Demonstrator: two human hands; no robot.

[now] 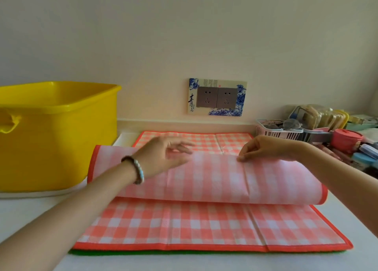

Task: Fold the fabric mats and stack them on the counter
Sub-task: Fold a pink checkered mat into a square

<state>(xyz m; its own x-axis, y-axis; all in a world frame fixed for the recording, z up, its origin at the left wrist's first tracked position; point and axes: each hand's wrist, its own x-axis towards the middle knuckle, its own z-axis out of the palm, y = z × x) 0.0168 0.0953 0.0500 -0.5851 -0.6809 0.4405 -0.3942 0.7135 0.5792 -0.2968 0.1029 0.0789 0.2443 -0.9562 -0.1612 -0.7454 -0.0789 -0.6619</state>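
While the pink checked mat (204, 225) lies spread on the surface (30, 213) over a green mat (122, 252), a wide flap of it stands raised across its middle, pale underside toward the camera. The right grip (259, 149) pinches the flap's top edge; the left grip (163, 156) hovers at it, fingers spread, holding nothing. The first fold seems under way. Next, the flap likely needs laying flat, edges matched, then creasing. A yellow tub (57, 137) stands left.
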